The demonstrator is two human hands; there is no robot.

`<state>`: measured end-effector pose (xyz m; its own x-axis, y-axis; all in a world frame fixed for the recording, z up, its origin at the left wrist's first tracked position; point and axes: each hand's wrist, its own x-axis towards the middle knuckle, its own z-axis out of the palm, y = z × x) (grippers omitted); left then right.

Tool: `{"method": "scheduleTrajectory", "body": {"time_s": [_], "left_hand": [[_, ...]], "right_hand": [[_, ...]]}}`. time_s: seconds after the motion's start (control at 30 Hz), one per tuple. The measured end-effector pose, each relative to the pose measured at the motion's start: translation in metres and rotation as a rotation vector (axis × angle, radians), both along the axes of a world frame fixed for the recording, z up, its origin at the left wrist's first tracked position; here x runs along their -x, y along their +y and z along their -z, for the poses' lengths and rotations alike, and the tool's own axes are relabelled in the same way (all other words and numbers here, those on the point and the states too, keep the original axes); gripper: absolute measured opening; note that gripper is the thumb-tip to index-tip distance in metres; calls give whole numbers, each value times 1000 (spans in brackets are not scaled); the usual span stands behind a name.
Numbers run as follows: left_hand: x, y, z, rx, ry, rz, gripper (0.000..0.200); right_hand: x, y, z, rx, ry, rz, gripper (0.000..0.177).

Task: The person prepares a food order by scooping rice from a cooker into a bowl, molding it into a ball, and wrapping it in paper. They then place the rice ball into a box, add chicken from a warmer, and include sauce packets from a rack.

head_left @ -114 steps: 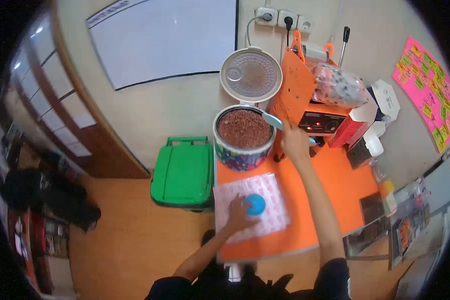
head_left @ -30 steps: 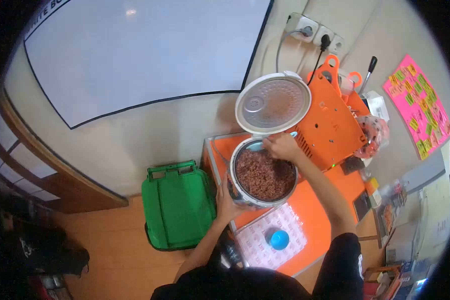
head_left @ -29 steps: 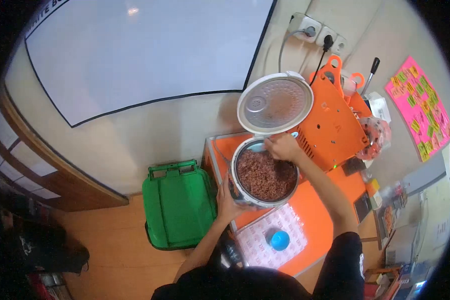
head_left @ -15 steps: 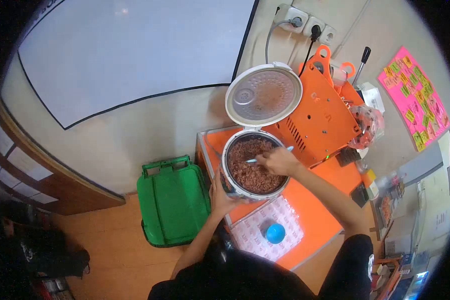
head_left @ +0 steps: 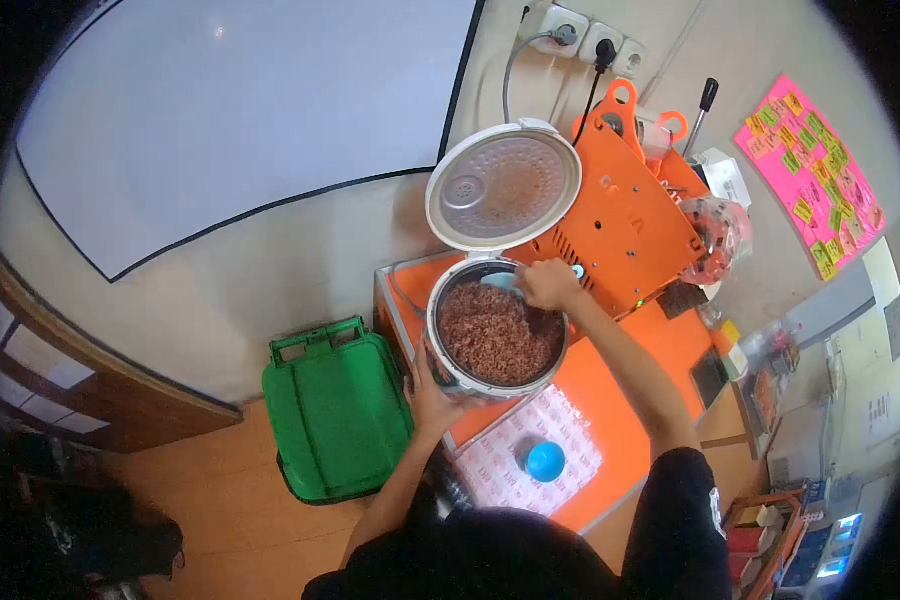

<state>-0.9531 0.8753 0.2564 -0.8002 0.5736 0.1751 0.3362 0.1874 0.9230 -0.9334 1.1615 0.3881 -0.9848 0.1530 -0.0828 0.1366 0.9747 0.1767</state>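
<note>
My right hand is closed around a light-blue rice paddle, its blade at the far inner wall of the pot. Reddish-brown cooked rice fills much of the pot in the rice cooker, and the lid stands raised at the back. Against the cooker's near left side rests my left hand, gripping its outer wall; some fingers are hidden. A blue cup stands on pink-white patterned paper in front of the cooker.
An orange perforated box stands right behind the cooker on the orange table. To the left on the floor is a green lidded bin. Cords run to the wall sockets. A bagged item sits beside the box.
My right hand has moved the paddle from the middle of the rice to the pot's far side. My left hand stays on the cooker. The view has shifted slightly.
</note>
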Motion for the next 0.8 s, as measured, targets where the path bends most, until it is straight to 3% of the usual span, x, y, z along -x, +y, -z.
{"method": "scheduleTrajectory", "body": {"time_s": [0.23,0.37,0.47,0.57,0.8], "left_hand": [[-3,2,19,-19,-12,9,149],[-2,1,16,-22,4,20,148],[-5,-3,12,-27,-13,22,147],[-7,-1,12,-15,-10,0,146],[-11,-1,7,73,36,-38,146]], "right_hand": [[-46,-43,-22,-30,-113,-70,22],[-69,-47,-48,-186,59,-148,26],[-82,-36,-23,-311,-8,170,25],[-90,-76,-12,-164,21,460,25],[-86,-106,5,46,234,772,19]]}}
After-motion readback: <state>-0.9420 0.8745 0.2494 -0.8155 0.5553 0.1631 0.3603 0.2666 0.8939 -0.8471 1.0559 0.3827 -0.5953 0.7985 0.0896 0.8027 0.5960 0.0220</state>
